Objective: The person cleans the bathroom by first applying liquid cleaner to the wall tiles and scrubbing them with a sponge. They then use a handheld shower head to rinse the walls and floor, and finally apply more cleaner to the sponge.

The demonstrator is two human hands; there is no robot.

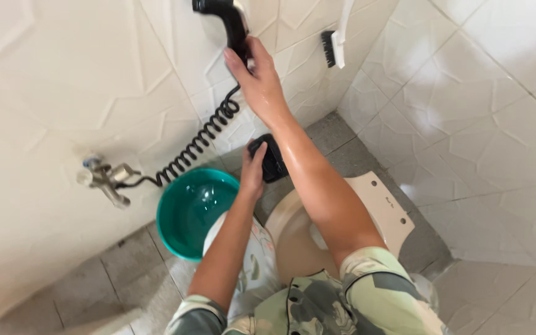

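My right hand (259, 77) is raised against the white tiled wall, closed on the handle of a black hand sprayer (227, 15). From the sprayer a black coiled hose (200, 139) runs down and left to a metal wall tap (103, 177). Lower down, my left hand (254, 170) grips a small black object (274, 162) just under my right forearm, over the back of a beige toilet (383, 208). I cannot tell what the black object is. My right forearm looks wet.
A teal basin (181, 214) holding water stands on the grey floor tiles left of the toilet. A white-handled brush with black bristles (336, 40) hangs in the wall corner. Tiled walls close in on the left and right.
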